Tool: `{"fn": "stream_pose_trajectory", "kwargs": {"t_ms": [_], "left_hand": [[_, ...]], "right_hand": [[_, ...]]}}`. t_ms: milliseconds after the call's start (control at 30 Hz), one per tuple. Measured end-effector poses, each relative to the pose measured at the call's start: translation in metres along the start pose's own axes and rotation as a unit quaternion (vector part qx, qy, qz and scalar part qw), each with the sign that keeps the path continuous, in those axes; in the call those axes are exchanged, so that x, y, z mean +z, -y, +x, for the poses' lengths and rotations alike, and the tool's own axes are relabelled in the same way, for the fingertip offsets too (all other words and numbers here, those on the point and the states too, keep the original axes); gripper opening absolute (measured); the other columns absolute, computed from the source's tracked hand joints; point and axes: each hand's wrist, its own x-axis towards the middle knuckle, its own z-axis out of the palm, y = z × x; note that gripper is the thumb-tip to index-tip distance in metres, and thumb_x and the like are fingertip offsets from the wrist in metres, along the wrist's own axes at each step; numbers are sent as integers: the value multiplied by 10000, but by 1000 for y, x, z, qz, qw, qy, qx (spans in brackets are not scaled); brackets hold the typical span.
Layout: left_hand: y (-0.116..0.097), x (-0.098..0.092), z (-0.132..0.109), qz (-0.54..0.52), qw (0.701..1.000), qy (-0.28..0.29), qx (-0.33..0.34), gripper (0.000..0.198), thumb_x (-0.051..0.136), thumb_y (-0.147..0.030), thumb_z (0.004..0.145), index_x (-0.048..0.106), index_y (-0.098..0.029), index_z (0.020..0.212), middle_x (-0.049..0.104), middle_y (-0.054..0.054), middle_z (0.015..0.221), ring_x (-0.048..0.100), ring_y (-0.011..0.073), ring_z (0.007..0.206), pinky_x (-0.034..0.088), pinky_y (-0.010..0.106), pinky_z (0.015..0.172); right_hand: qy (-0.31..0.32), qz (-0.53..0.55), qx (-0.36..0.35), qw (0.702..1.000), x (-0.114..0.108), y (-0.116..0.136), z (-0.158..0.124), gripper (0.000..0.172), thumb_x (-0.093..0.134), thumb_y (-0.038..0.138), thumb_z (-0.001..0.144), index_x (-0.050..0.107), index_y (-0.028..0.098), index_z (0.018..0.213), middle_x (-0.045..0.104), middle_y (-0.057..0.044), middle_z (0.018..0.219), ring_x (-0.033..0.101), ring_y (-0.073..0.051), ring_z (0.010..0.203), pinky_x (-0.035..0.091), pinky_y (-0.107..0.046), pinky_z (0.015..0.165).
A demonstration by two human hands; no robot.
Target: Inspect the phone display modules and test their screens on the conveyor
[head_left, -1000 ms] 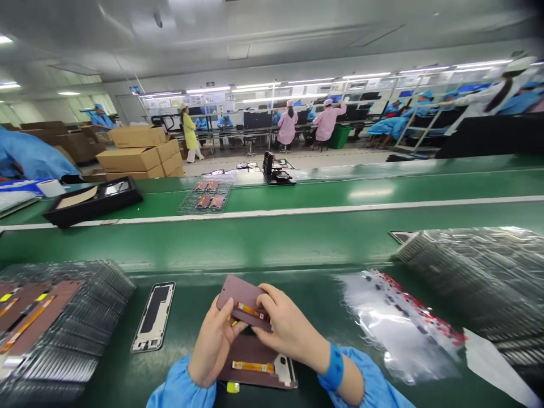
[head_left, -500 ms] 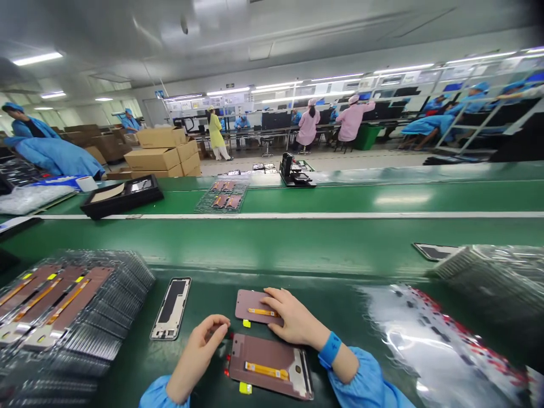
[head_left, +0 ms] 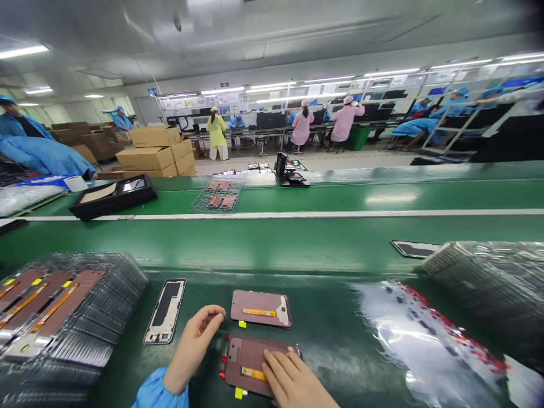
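Note:
My right hand lies with its fingers stretched flat over the right part of the nearer phone screen panel. That brownish panel carries an orange flex cable and a yellow tab, and small red pieces show at its left edge. Just behind it lies a second phone screen panel, untouched. My left hand hovers left of both panels, thumb and fingers curled together; whether anything is between them is hidden. Further left, a phone frame in white and black lies on the green bench.
At left stands a stack of clear trays holding more panels. On the right are a plastic sheet with red and black tabs, another clear tray stack and another phone frame. A black tray sits beyond; people work behind.
My right hand has moved from the farther panel toward me onto the nearer one, uncovering the farther panel's right end. My left hand stays nearly in place. The view has shifted slightly.

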Motion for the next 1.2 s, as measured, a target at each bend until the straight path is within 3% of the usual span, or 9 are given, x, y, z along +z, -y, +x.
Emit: {"fn": "stream_pose_trajectory", "kwargs": {"t_ms": [200,267,367,500,600,733,833,1067,1200], "left_hand": [[-5,7,1,-3,997,-76,1,469,680,-636,737,622,-183,841,642,49,815,610,225,785,477,309,663],[-4,21,-5,-14,1000,20,-15,442,741,-603,707,630,-179,760,629,38,733,603,216,731,495,320,671],[-2,53,-18,-153,968,198,-15,540,827,-538,661,684,-184,1043,704,106,1041,644,269,1010,507,378,920],[-2,85,-27,-271,952,94,-105,660,688,-663,752,648,-157,1175,678,153,1207,632,296,1116,515,382,939],[-7,85,-23,-238,953,67,-176,752,690,-720,702,626,-161,1200,736,129,1039,700,296,882,562,361,701],[-11,80,-21,-198,954,167,-149,629,728,-690,687,697,-149,1007,745,87,864,692,255,792,547,335,703],[-9,84,-22,-185,954,207,-112,566,717,-658,727,715,-147,972,732,72,847,673,236,812,531,346,786],[-1,89,-11,-120,984,108,-70,649,703,-764,630,690,-150,842,681,65,811,604,250,822,488,364,804],[-8,88,-11,-111,981,142,-65,671,691,-752,659,702,-147,951,705,87,915,613,286,930,484,375,850]], "right_hand": [[-23,-7,17,1000,-42,-21,22,416,289,19,951,660,77,1129,756,-100,1074,716,-196,964,563,-287,801],[-29,-30,34,999,-54,-27,33,407,307,25,937,643,33,1166,727,-151,1147,693,-224,1056,571,-297,849],[-51,-52,54,996,-58,-26,50,392,337,40,934,645,25,1177,708,-175,1180,686,-263,1074,589,-347,839],[-67,49,68,994,-65,-26,68,368,415,355,1022,685,120,1107,735,-133,1121,709,-269,981,609,-414,809],[-88,138,186,969,-73,-39,72,369,454,450,1010,681,173,1101,728,-124,1106,705,-256,971,618,-395,781],[-100,265,333,900,-74,-65,69,274,537,356,994,693,167,1117,769,-78,945,743,-205,804,632,-276,690],[-82,319,329,885,-70,-73,68,222,552,282,987,745,191,926,774,-37,840,740,-178,707,619,-228,629],[-189,124,78,971,-70,-37,75,215,514,34,916,677,91,1044,736,-179,1067,694,-246,947,608,-364,755],[-158,280,180,930,-76,-31,77,173,495,156,963,666,180,952,716,-118,1050,674,-206,940,587,-337,790]]}}
